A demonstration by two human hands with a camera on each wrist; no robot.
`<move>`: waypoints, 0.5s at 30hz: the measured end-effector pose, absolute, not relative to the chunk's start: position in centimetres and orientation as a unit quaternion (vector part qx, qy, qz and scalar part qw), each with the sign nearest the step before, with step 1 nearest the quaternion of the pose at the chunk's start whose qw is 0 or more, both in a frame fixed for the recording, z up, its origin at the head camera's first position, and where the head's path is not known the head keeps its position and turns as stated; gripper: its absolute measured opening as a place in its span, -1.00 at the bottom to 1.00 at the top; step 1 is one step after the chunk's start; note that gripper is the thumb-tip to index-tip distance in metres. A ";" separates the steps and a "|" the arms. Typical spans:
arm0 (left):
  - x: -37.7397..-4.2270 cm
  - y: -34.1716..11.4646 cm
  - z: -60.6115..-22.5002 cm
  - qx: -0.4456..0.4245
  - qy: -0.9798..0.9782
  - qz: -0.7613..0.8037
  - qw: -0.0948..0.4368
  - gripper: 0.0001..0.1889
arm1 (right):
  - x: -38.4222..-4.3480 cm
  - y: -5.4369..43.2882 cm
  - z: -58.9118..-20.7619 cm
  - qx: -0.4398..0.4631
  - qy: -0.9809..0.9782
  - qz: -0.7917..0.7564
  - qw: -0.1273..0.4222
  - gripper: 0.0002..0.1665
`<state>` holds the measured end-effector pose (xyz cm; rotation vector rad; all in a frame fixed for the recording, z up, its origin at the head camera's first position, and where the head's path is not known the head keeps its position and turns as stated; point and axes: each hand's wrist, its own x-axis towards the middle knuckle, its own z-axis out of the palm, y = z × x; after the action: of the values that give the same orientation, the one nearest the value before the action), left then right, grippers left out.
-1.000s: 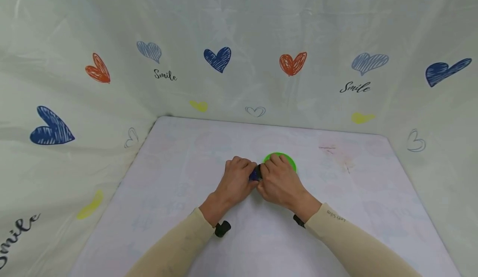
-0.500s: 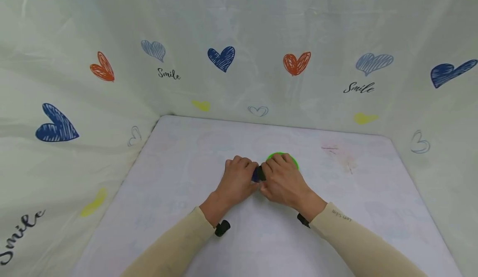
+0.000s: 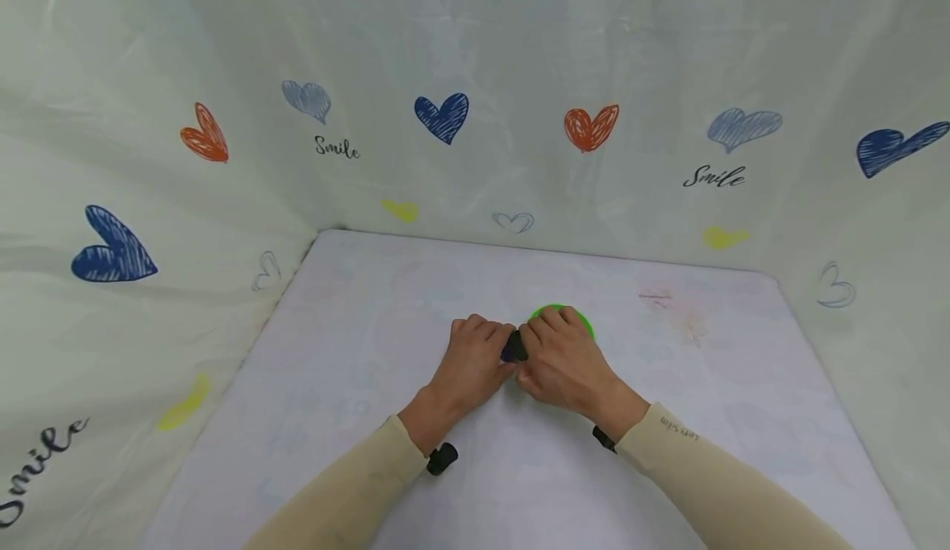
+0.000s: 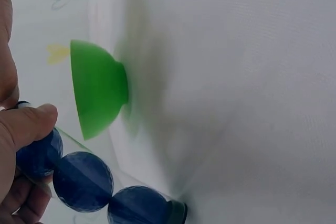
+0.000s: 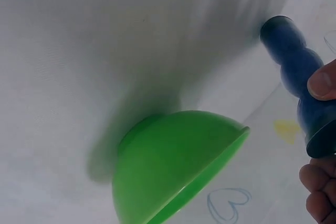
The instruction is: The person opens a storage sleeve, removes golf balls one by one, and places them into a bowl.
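A blue container of stacked round bulges (image 4: 84, 182), with dark ends, stands between my two hands above the table. Its dark upper end (image 3: 517, 345) shows in the head view, while the lower end (image 5: 275, 24) points down toward the table. My left hand (image 3: 472, 360) grips the bulging body, its thumb (image 4: 37, 119) pressed along the side. Curled fingers of my right hand (image 3: 567, 364) hold the dark upper end; most of that end is hidden behind them. Just beyond my right hand, a green bowl (image 5: 168, 166) sits upright on the table; its inside is mostly hidden.
The table has a white cover (image 3: 416, 286), with reddish stains (image 3: 671, 311) at its right rear. Pale sheeting (image 3: 512, 47) printed with hearts and words rises behind the table and along both sides. A small black wrist device (image 3: 442, 458) sits under my left wrist.
My hands stay together at the container, and its dark end shows at a slightly different angle. The whole head view has shifted slightly. The bowl stays in place.
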<state>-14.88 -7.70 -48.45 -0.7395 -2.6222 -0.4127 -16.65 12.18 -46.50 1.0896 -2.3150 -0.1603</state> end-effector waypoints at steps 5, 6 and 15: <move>-14.9 -7.7 -48.0 -0.267 -0.937 -0.154 0.162 -0.48 | -16.8 11.9 -46.7 0.413 -0.862 -0.065 0.287 -0.64; -14.9 -7.8 -48.0 -0.267 -0.938 -0.156 0.154 -0.48 | -16.9 11.9 -46.7 0.415 -0.861 -0.065 0.286 -0.64; -15.1 -8.1 -47.4 -0.255 -0.951 -0.129 0.117 -0.45 | -17.0 11.6 -46.5 0.410 -0.868 -0.055 0.273 -0.65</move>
<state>-15.10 -8.09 -47.36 -0.7464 -2.7849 -0.3778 -17.01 11.65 -46.46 1.1045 -2.3367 -0.1487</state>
